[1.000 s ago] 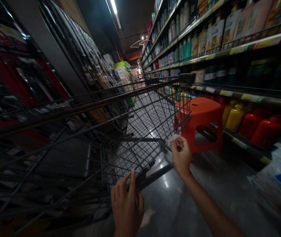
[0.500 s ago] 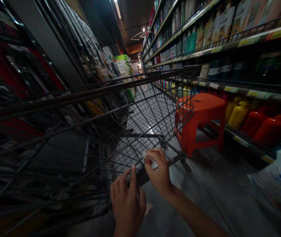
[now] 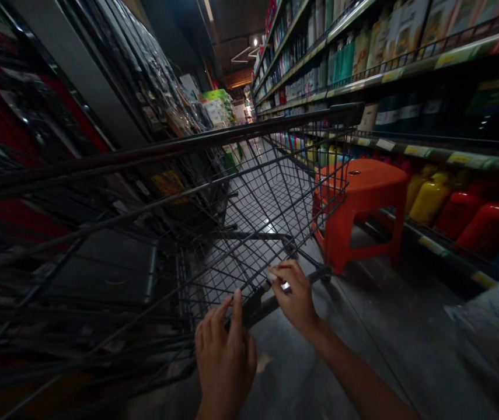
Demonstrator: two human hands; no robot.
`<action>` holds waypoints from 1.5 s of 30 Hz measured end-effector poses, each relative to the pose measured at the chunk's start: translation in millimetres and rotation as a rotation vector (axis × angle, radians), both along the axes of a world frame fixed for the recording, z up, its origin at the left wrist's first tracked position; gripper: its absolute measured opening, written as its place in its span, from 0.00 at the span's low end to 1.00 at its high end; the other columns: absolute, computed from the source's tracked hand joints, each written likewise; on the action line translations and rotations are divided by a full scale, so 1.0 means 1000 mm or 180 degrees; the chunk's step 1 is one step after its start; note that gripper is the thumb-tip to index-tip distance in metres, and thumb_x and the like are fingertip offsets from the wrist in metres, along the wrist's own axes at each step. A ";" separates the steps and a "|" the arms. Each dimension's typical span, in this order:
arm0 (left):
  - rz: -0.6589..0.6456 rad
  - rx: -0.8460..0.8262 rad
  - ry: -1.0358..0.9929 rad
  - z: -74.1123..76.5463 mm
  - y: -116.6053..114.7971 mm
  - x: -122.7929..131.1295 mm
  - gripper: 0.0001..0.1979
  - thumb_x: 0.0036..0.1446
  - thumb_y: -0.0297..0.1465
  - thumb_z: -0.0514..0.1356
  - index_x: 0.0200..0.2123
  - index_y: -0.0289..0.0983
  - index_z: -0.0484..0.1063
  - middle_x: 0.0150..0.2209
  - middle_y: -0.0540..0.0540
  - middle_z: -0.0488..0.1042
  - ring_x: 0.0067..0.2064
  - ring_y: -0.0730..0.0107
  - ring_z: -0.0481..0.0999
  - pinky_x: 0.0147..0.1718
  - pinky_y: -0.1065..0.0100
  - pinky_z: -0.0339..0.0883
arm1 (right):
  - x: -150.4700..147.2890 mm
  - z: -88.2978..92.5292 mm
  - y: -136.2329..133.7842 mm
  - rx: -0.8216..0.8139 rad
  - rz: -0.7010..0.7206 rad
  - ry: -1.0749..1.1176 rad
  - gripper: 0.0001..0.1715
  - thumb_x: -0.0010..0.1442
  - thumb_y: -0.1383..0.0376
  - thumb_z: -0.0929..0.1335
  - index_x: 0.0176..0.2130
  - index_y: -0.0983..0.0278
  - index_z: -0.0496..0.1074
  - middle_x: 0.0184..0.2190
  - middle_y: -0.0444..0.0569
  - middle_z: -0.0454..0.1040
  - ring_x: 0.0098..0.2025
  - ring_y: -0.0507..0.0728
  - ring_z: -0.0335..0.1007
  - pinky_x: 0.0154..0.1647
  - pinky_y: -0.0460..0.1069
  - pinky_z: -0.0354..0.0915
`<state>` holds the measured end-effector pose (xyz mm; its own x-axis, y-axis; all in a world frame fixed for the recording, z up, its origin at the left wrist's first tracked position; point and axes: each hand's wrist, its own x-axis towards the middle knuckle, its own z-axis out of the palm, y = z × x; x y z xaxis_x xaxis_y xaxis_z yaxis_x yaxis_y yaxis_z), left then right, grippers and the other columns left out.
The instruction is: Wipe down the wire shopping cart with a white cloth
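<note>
A black wire shopping cart point(image 3: 249, 192) fills the middle of the view, its basket mesh right in front of my hands. My left hand point(image 3: 225, 356) is low, beside the cart's near lower frame, back of the hand toward me. Its index finger points up, the other fingers bend slightly, and nothing shows in it; whether the fingertips touch the wire is unclear. Near the lower bar, my right hand point(image 3: 296, 297) pinches a small whitish piece point(image 3: 271, 274) between thumb and index finger. What that piece is I cannot make out.
An orange plastic stool point(image 3: 363, 175) stands right of the cart. Shelves of bottles point(image 3: 345, 58) line the right side, with yellow and red bottles point(image 3: 433, 195) lowest. Packaged goods hang along the left. A clear plastic bag point(image 3: 494, 321) sits at the lower right, above grey floor point(image 3: 363, 361).
My right hand has moved slightly right, away from the left hand, still pinching the whitish piece. My left hand stays nearly in place. The camera view has shifted a little.
</note>
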<state>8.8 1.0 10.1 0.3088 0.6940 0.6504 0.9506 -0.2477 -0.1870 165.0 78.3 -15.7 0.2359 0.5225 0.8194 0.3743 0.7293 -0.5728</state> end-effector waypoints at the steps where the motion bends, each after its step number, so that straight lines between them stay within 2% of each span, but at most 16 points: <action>1: -0.0003 0.0008 -0.0007 0.000 0.001 0.000 0.38 0.55 0.23 0.58 0.67 0.37 0.47 0.51 0.37 0.67 0.51 0.55 0.67 0.49 0.56 0.63 | 0.003 -0.001 0.002 -0.0017 0.0018 -0.0042 0.16 0.57 0.77 0.61 0.38 0.59 0.71 0.35 0.47 0.69 0.40 0.53 0.70 0.40 0.49 0.69; 3: -0.0012 0.0010 -0.0019 -0.001 0.003 0.001 0.39 0.55 0.23 0.58 0.67 0.38 0.45 0.52 0.37 0.67 0.51 0.55 0.67 0.49 0.57 0.63 | 0.010 -0.001 0.005 -0.0161 -0.0152 0.0029 0.14 0.57 0.76 0.62 0.36 0.59 0.71 0.34 0.46 0.70 0.38 0.53 0.70 0.38 0.49 0.69; 7: -0.0031 0.0029 -0.0015 -0.001 0.004 0.003 0.40 0.55 0.23 0.57 0.68 0.38 0.43 0.52 0.37 0.68 0.50 0.55 0.68 0.49 0.56 0.64 | 0.032 -0.001 0.011 -0.0552 -0.0874 0.0536 0.08 0.54 0.72 0.65 0.34 0.60 0.71 0.33 0.46 0.70 0.37 0.55 0.69 0.34 0.49 0.67; 10: -0.0020 0.0062 -0.0087 -0.001 0.003 0.006 0.41 0.55 0.23 0.57 0.68 0.39 0.40 0.52 0.36 0.68 0.51 0.54 0.67 0.50 0.55 0.64 | 0.042 -0.001 0.014 -0.0689 -0.0985 0.0761 0.09 0.55 0.70 0.64 0.37 0.61 0.72 0.36 0.48 0.70 0.39 0.56 0.69 0.36 0.50 0.67; 19: -0.0028 0.0046 -0.0265 0.000 0.003 0.009 0.41 0.54 0.22 0.56 0.68 0.40 0.43 0.51 0.37 0.68 0.51 0.54 0.67 0.50 0.54 0.63 | 0.015 -0.007 0.008 -0.0521 -0.0543 0.0193 0.17 0.53 0.73 0.64 0.43 0.60 0.71 0.41 0.51 0.70 0.45 0.58 0.70 0.45 0.53 0.69; 25: -0.0022 0.0034 -0.0317 0.001 0.004 0.010 0.40 0.52 0.23 0.56 0.67 0.40 0.46 0.51 0.37 0.68 0.51 0.53 0.67 0.51 0.53 0.62 | 0.005 -0.013 -0.002 -0.0712 -0.0226 0.0168 0.18 0.50 0.77 0.62 0.37 0.59 0.70 0.37 0.48 0.69 0.42 0.56 0.71 0.42 0.51 0.70; 30: -0.0006 0.0015 -0.0316 -0.001 0.004 0.011 0.40 0.52 0.23 0.57 0.67 0.39 0.47 0.51 0.37 0.68 0.52 0.53 0.68 0.51 0.53 0.61 | 0.001 -0.018 -0.010 -0.0785 -0.0064 0.0184 0.19 0.48 0.78 0.62 0.36 0.59 0.71 0.36 0.46 0.70 0.41 0.56 0.71 0.40 0.50 0.70; 32: 0.0010 0.0013 -0.0292 -0.001 0.004 0.010 0.40 0.51 0.23 0.57 0.67 0.39 0.47 0.52 0.37 0.68 0.52 0.53 0.67 0.51 0.53 0.61 | -0.004 -0.023 -0.017 -0.0780 0.0142 0.0107 0.19 0.48 0.79 0.63 0.36 0.59 0.71 0.36 0.46 0.70 0.40 0.55 0.71 0.40 0.49 0.70; 36: 0.0029 0.0014 -0.0187 -0.002 0.004 0.008 0.39 0.52 0.23 0.57 0.67 0.38 0.47 0.52 0.37 0.67 0.52 0.53 0.67 0.51 0.54 0.61 | -0.016 -0.032 -0.032 -0.0853 0.1097 -0.0364 0.21 0.47 0.81 0.63 0.36 0.60 0.72 0.35 0.46 0.70 0.35 0.52 0.71 0.35 0.46 0.70; 38: 0.0012 -0.0020 -0.0105 -0.002 0.004 0.005 0.39 0.53 0.23 0.57 0.66 0.37 0.47 0.52 0.37 0.67 0.52 0.53 0.66 0.50 0.55 0.62 | -0.017 -0.030 -0.036 -0.0882 0.1345 -0.0514 0.21 0.46 0.81 0.63 0.35 0.61 0.72 0.35 0.45 0.70 0.34 0.52 0.71 0.33 0.45 0.70; 40: -0.0016 -0.0061 -0.0062 -0.002 0.003 0.003 0.38 0.53 0.22 0.57 0.66 0.37 0.47 0.52 0.37 0.67 0.52 0.54 0.66 0.51 0.56 0.61 | -0.011 -0.023 -0.036 -0.0846 0.1055 -0.0331 0.19 0.46 0.80 0.63 0.34 0.61 0.71 0.33 0.44 0.70 0.34 0.52 0.70 0.32 0.45 0.68; 43: -0.0087 -0.0087 -0.0062 -0.001 0.002 0.001 0.40 0.52 0.21 0.56 0.67 0.37 0.46 0.53 0.37 0.66 0.52 0.55 0.66 0.51 0.57 0.61 | 0.008 -0.012 -0.028 -0.0810 0.0113 0.0304 0.14 0.47 0.77 0.63 0.32 0.61 0.70 0.30 0.44 0.69 0.33 0.53 0.68 0.30 0.45 0.66; 45: -0.0105 -0.0099 -0.0058 0.000 0.001 0.001 0.41 0.53 0.22 0.57 0.67 0.37 0.44 0.53 0.37 0.65 0.52 0.54 0.65 0.51 0.56 0.61 | 0.018 -0.008 -0.021 -0.0843 -0.0371 0.0612 0.13 0.49 0.74 0.64 0.34 0.61 0.71 0.33 0.45 0.71 0.35 0.54 0.70 0.33 0.46 0.67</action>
